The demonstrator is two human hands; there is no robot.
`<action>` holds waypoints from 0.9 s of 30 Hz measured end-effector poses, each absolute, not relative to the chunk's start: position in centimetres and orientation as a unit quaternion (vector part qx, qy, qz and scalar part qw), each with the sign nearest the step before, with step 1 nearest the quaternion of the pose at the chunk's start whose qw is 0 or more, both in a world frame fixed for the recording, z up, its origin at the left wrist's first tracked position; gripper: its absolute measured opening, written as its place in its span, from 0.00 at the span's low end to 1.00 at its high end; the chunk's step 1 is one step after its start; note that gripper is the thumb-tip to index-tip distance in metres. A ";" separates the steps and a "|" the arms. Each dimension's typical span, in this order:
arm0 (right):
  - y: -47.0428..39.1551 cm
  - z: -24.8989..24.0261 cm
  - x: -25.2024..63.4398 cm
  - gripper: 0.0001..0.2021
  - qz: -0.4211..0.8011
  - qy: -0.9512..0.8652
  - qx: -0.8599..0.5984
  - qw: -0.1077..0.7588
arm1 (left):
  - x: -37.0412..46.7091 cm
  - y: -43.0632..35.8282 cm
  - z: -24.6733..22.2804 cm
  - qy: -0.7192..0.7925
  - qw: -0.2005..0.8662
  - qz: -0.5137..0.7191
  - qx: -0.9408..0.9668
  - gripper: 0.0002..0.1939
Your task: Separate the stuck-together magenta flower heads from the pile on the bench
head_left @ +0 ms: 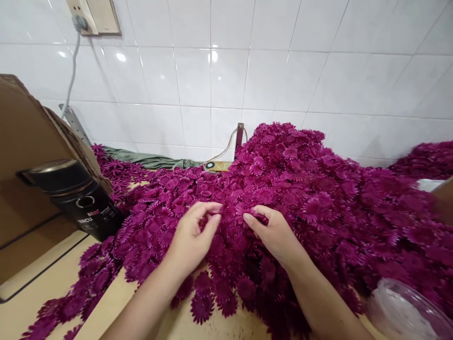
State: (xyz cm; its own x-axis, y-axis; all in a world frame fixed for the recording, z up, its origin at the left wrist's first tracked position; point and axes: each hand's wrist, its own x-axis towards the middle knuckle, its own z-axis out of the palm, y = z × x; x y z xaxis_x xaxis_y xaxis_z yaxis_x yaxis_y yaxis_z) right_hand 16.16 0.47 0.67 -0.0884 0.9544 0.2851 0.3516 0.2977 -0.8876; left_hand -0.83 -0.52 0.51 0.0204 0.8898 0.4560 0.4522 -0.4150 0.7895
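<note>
A large heap of magenta flower-shaped pieces (304, 179) covers much of the table and rises highest right of centre. My left hand (197, 231) is over the middle of the heap, its thumb and fingertips brought close together; whatever may be between them is too small to tell. Facing it, a short gap to the right, my right hand (271, 229) pinches at a magenta flower piece (244, 212) among the others. Both wrists come in from the bottom edge. Loose flowers (202, 307) lie on the wood below my hands.
A black bottle (85, 203) stands at the left before a cardboard box (31, 141). At the lower right is a clear plastic tub (406, 311). Green cloth (152, 159) lies along the tiled wall (226, 75). A socket with a plug (80, 21) is at the upper left.
</note>
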 end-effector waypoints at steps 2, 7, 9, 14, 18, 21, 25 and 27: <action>0.6 0.5 15.8 0.12 0.323 -0.672 -0.484 0.457 | 0.4 -0.6 0.8 0.471 0.246 0.477 0.700 0.11; 0.3 0.0 15.4 0.17 0.390 -0.639 -0.478 0.459 | 2.3 -0.2 0.7 0.456 0.360 0.475 0.661 0.06; 0.0 0.0 15.4 0.18 0.414 -0.628 -0.466 0.465 | 1.9 0.4 0.6 0.453 0.405 0.504 0.614 0.06; -0.6 0.3 17.1 0.17 0.421 -0.598 -0.463 0.500 | -1.6 2.2 0.4 0.484 0.413 0.653 0.411 0.09; -0.7 0.6 18.1 0.13 0.447 -0.596 -0.468 0.474 | -2.8 2.2 0.0 0.495 0.456 0.582 0.457 0.13; -0.5 0.5 17.6 0.12 0.471 -0.590 -0.458 0.469 | -1.9 1.5 0.0 0.482 0.478 0.550 0.487 0.14; -0.3 0.5 16.7 0.10 0.458 -0.597 -0.462 0.470 | -0.7 0.8 0.4 0.457 0.484 0.534 0.522 0.13; -0.3 0.6 16.5 0.11 0.448 -0.605 -0.462 0.469 | -0.5 0.7 0.5 0.452 0.486 0.512 0.545 0.11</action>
